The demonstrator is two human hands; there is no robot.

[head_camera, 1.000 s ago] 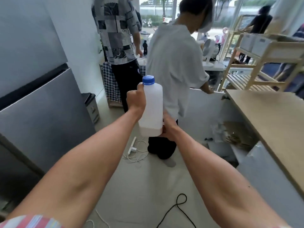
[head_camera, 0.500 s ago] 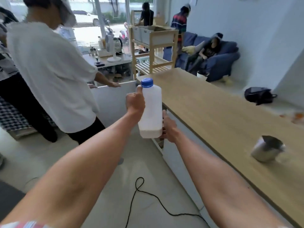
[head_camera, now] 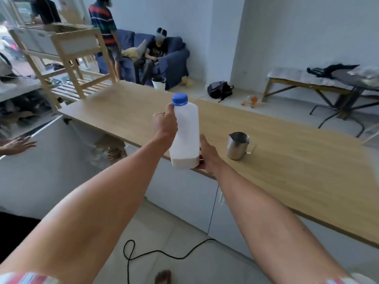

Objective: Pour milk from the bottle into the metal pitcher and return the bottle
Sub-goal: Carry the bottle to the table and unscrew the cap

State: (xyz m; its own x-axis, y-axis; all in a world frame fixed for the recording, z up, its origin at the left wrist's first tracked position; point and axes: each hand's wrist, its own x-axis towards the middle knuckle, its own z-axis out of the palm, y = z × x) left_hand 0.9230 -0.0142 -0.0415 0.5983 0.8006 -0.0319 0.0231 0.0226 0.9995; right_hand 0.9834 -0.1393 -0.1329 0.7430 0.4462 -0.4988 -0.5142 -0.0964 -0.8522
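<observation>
Fingers of left hand (head_camera: 165, 126) wrap the capped bottle (head_camera: 186, 132); right hand (head_camera: 207, 155) cups its base for support. Pitcher (head_camera: 238, 145) waits on surface (head_camera: 287, 160).

You hold the white bottle (head_camera: 185, 134) upright, blue cap (head_camera: 179, 99) on, little milk left; the steel pitcher (head_camera: 238, 145) stands on the counter (head_camera: 287, 160).

White bottle (head_camera: 187, 132), blue cap (head_camera: 179, 99); silver pitcher (head_camera: 238, 145); tan wooden counter (head_camera: 287, 160).
</observation>
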